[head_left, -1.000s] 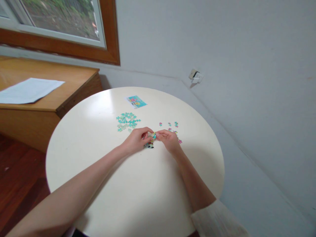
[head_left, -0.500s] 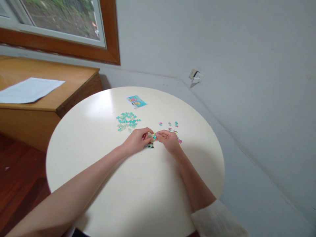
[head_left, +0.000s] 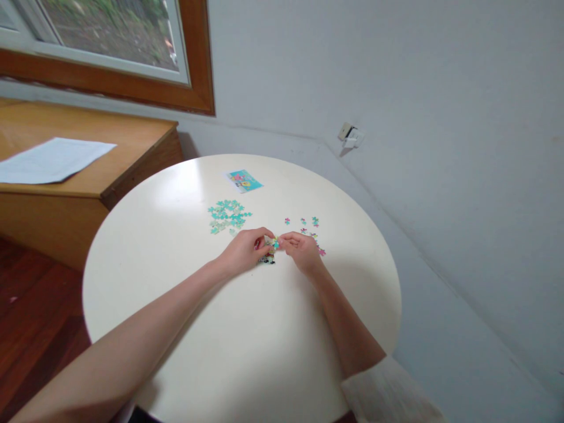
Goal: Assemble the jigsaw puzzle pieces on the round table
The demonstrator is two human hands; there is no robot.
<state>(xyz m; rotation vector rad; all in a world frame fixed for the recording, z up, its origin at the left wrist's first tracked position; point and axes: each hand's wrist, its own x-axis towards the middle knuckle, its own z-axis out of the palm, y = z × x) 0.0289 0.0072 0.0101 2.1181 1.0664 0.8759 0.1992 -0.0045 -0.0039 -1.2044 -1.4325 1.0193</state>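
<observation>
My left hand (head_left: 245,250) and my right hand (head_left: 303,249) meet near the middle of the round white table (head_left: 211,346). Between their fingertips is a small cluster of joined jigsaw pieces (head_left: 268,258), partly covered by the left fingers. The left thumb and forefinger close on its upper part. Pinched fingers of the right hand touch its right edge, at a yellow and teal jigsaw piece (head_left: 276,243). Loose pink and teal pieces (head_left: 315,221) lie just beyond my right hand. A pile of mostly teal and pale green pieces (head_left: 229,215) spreads beyond my left hand.
A small picture card (head_left: 245,181) lies toward the table's far side. At the left stands a wooden bench (head_left: 132,132) with a white sheet of paper (head_left: 57,160). The wall behind carries a socket with a white plug (head_left: 352,138).
</observation>
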